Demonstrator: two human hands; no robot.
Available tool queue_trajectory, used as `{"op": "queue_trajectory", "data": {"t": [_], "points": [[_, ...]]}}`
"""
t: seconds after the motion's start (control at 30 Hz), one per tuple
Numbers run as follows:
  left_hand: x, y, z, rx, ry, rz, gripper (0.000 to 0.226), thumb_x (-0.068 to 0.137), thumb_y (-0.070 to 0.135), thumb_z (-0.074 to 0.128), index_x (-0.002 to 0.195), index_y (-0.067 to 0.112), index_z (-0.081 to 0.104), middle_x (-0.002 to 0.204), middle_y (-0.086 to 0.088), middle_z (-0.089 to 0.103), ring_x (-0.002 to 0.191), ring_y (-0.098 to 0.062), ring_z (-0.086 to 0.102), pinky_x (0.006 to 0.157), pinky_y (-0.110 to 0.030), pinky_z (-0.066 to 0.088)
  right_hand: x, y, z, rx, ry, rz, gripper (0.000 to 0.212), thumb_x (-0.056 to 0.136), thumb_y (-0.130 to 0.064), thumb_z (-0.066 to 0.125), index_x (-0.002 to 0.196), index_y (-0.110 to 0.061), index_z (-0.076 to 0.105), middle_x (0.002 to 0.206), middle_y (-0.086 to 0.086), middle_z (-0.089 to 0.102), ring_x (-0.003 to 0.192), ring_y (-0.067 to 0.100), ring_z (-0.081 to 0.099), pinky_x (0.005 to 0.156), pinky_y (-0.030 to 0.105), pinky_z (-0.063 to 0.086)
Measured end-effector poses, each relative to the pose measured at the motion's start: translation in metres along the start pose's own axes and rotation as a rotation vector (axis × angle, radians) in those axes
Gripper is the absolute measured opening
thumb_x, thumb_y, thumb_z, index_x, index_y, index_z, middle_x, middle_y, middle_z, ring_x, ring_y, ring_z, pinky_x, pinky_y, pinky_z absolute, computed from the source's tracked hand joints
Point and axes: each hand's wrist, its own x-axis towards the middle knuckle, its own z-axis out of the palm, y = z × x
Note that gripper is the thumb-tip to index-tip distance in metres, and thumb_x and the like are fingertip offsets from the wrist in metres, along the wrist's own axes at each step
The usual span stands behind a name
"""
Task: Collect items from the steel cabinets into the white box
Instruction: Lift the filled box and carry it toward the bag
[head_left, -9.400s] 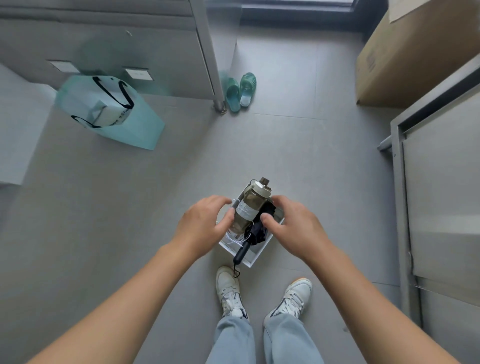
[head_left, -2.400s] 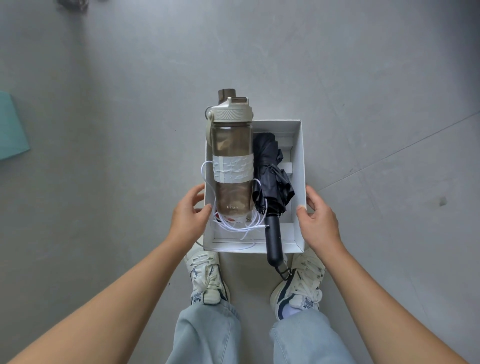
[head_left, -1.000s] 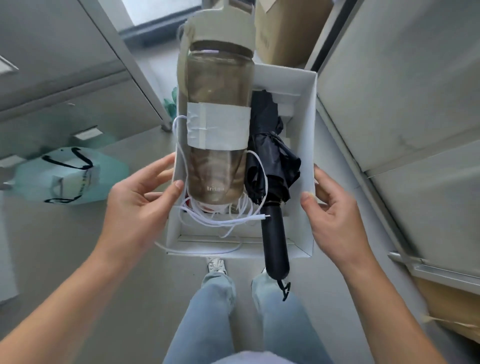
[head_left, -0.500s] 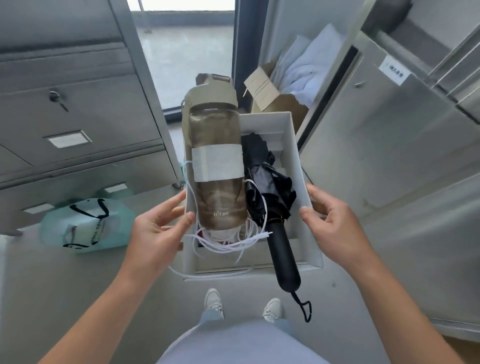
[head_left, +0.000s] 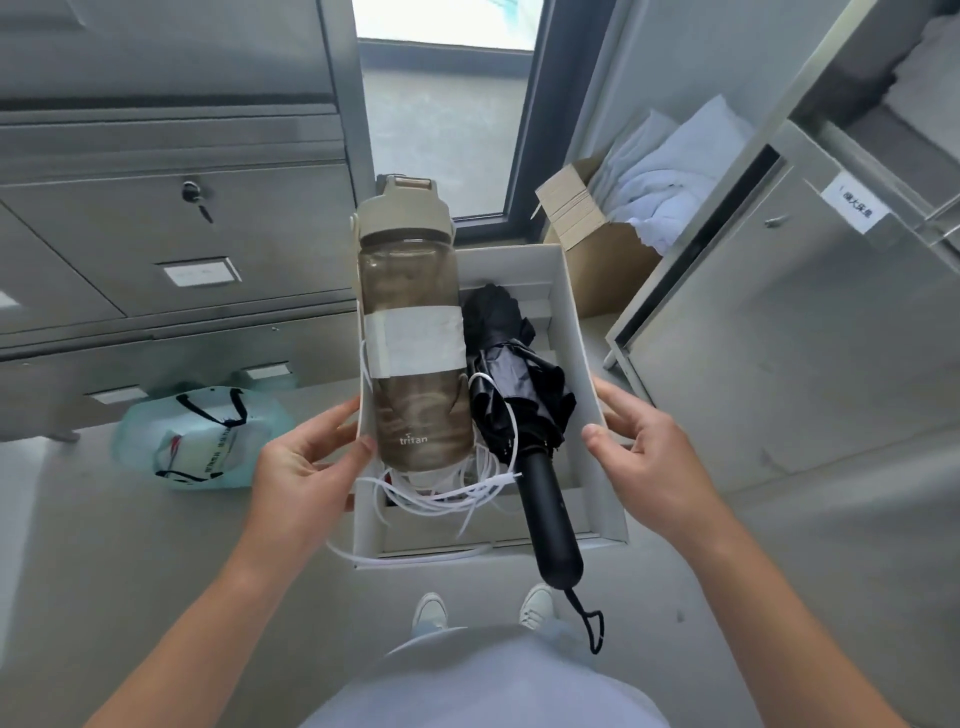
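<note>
I carry the white box (head_left: 582, 338) in front of me at waist height. My left hand (head_left: 306, 473) grips its left wall, thumb over the rim and fingers under the side. My right hand (head_left: 644, 457) grips the right wall the same way. Inside lie a brown translucent water bottle (head_left: 415, 364) with a beige lid and white label, a folded black umbrella (head_left: 519, 395) whose handle juts over the near rim, and a tangle of white cable (head_left: 447, 493). Steel cabinets stand on the left (head_left: 156, 208) and right (head_left: 779, 338).
A teal paper bag (head_left: 202, 441) lies on the floor at the left cabinet's foot. An open cardboard box (head_left: 597, 249) with white cloth (head_left: 670, 176) stands by the window ahead. A grey floor aisle runs between the cabinets; my shoes show below.
The box came up off the floor with both hands on its sides, and I stood upright. My view has lifted from the floor to the cabinets and window.
</note>
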Motion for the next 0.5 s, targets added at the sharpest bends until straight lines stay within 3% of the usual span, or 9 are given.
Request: {"op": "queue_trajectory", "data": {"t": [0.17,0.3,0.4,0.5], "points": [[0.004,0.006,-0.008,0.005,0.078,0.003,0.041,0.091,0.009,0.068,0.127,0.03,0.066,0.103,0.008,0.076,0.076,-0.013,0.069,0.061,-0.042,0.06,0.025,-0.006,0.005,0.026,-0.075,-0.066,0.053,0.1,-0.021,0.06,0.147,-0.044,0.048,0.135,-0.018,0.065,0.128,0.004,0.058,0.106,0.043,0.052],[0.004,0.011,-0.008,0.025,0.157,0.021,0.039,0.091,0.01,0.068,0.124,0.032,0.068,0.101,0.012,0.076,0.071,-0.006,0.068,0.052,-0.032,0.058,0.047,-0.007,0.008,0.05,-0.148,-0.088,0.054,0.101,-0.02,0.061,0.149,-0.039,0.047,0.138,-0.014,0.063,0.13,0.006,0.057,0.11,0.043,0.049],[0.002,0.014,0.001,0.008,0.224,0.014,0.039,0.09,0.008,0.068,0.117,0.037,0.069,0.097,0.014,0.076,0.072,-0.001,0.067,0.057,-0.036,0.059,0.067,-0.006,0.007,0.049,-0.224,-0.106,0.055,0.1,-0.024,0.061,0.15,-0.042,0.046,0.136,-0.007,0.066,0.125,0.013,0.063,0.107,0.048,0.051],[0.0,0.02,0.015,0.011,0.296,0.011,0.042,0.089,0.006,0.069,0.106,0.045,0.069,0.095,0.018,0.076,0.076,0.005,0.067,0.058,-0.025,0.058,0.091,-0.004,0.0,0.038,-0.297,-0.15,0.054,0.1,-0.021,0.061,0.15,-0.038,0.048,0.138,-0.008,0.064,0.127,0.015,0.062,0.107,0.044,0.051]]}}
